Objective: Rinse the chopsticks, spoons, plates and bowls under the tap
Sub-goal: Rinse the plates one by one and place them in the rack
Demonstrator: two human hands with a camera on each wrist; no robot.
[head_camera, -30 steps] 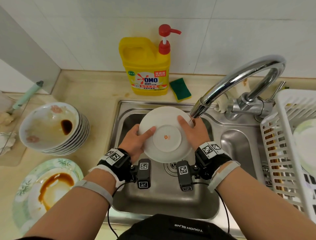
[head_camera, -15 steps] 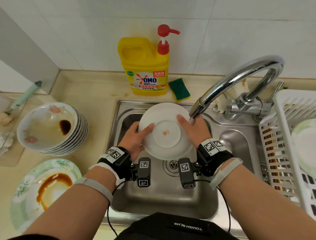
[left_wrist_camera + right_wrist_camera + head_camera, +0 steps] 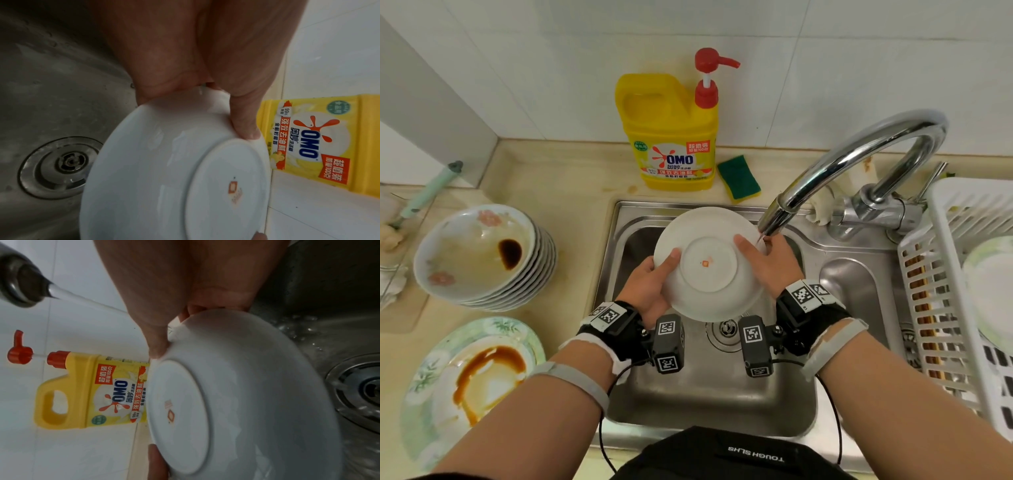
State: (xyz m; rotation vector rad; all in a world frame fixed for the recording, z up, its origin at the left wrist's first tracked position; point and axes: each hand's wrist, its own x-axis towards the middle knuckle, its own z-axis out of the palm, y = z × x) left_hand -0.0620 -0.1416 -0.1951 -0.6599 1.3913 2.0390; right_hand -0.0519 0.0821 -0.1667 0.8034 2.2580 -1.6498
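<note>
Over the sink [image 3: 784,394], left hand [image 3: 645,286] and right hand [image 3: 774,263] grasping upturned white bowl [image 3: 707,263] by opposite rims, thumbs on underside, tap [image 3: 822,181] running, steel basin wet.

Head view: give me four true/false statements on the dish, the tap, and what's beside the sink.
1. Both the left hand and the right hand hold the white dish. True.
2. The dish's underside faces the camera. True.
3. The tap is off. False: the right wrist view shows water running.
4. The stacked bowls left of the sink are clean. False: the top one holds dark sauce.
</note>
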